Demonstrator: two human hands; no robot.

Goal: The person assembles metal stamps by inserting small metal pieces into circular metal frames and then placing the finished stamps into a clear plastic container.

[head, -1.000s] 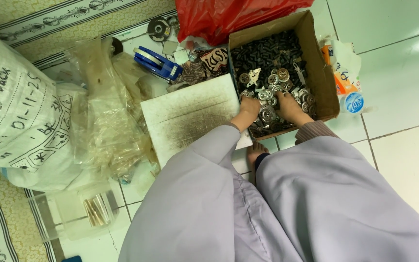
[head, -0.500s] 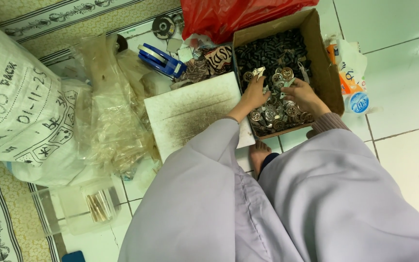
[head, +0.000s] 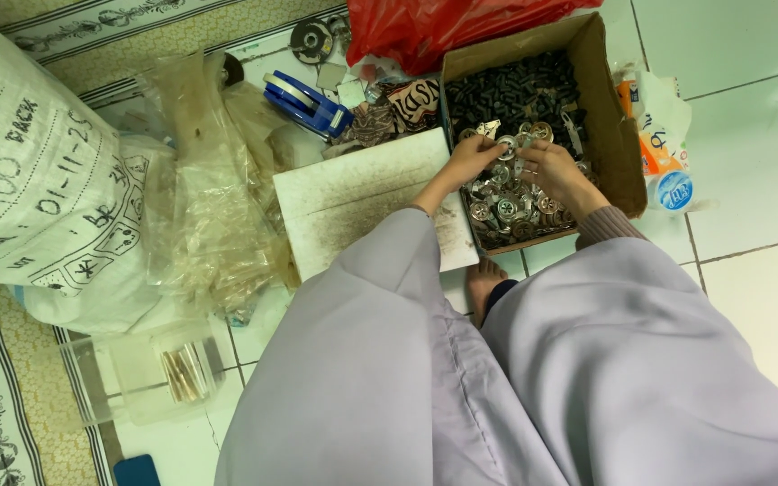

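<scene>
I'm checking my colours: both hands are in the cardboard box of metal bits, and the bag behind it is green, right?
Not quite. The head view shows the bag behind the box is red, not green. Both hands, left and right, are in it.

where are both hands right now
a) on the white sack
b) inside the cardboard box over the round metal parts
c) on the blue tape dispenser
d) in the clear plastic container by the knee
b: the left hand and right hand are both inside the cardboard box, over the heap of round metal parts, well apart from the blue tape dispenser.
</scene>
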